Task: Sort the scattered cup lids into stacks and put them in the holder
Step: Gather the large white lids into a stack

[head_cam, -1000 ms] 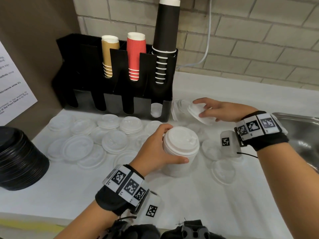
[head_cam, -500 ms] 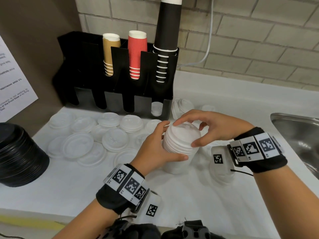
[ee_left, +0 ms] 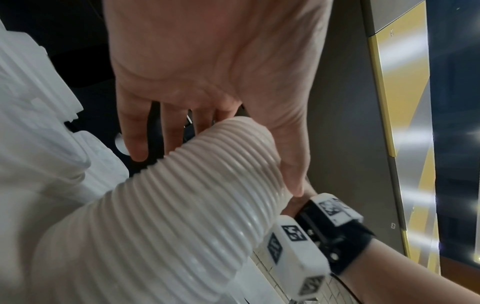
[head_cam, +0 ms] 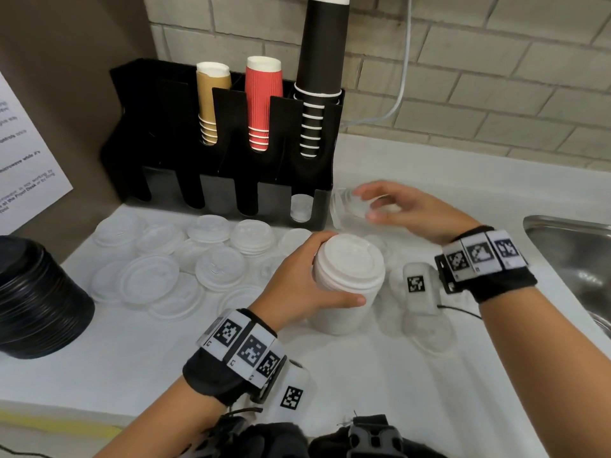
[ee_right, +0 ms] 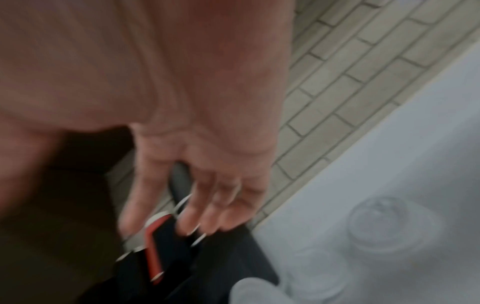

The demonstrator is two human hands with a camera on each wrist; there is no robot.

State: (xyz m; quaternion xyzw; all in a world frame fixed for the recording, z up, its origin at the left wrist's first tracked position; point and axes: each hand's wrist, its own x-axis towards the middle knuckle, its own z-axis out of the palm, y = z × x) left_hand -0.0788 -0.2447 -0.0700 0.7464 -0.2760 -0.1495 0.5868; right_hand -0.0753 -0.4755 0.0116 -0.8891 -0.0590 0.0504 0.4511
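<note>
Item 1. Stack of white lids [head_cam: 349,269]: tall, ribbed down its side, standing upright on the white table [head_cam: 132,365] at centre. In the left wrist view the stack [ee_left: 166,216] runs as a long ridged column across the palm.

Item 2. Left hand [head_cam: 297,285]: grip closed around the upper part of the stack, thumb on the near side, fingers wrapped over the far side.

Item 3. Right hand [head_cam: 406,209]: hovers just right of the holder, above clear lids [head_cam: 347,206] lying near the holder's right end. Fingers are loosely spread and slightly bent; the blur hides whether they touch a lid, so whether this grip has hold of anything cannot be told. The right wrist view shows the fingers [ee_right: 207,209] extended, heavily blurred.

Item 4. Black holder [head_cam: 228,133]: stands at the back against the brick wall [head_cam: 496,77]. Upper slots carry brown cups [head_cam: 211,100], red cups [head_cam: 263,100] and a tall column of black cups [head_cam: 322,67]. One clear lid [head_cam: 300,208] shows in the lower right slot; the other lower slots look dark.

Item 5. Scattered lids [head_cam: 185,259]: translucent, lying flat on the table in front of the holder, left of the stack, several overlapping, some in low piles. More clear lids [head_cam: 426,332] lie under the right wrist.

Item 6. Stack of black lids [head_cam: 36,299]: at the left table edge, well apart from the white stack.

Item 7. Steel sink [head_cam: 575,256]: at the right edge.

Item 8. Printed paper notice [head_cam: 23,160]: on the left wall.
</note>
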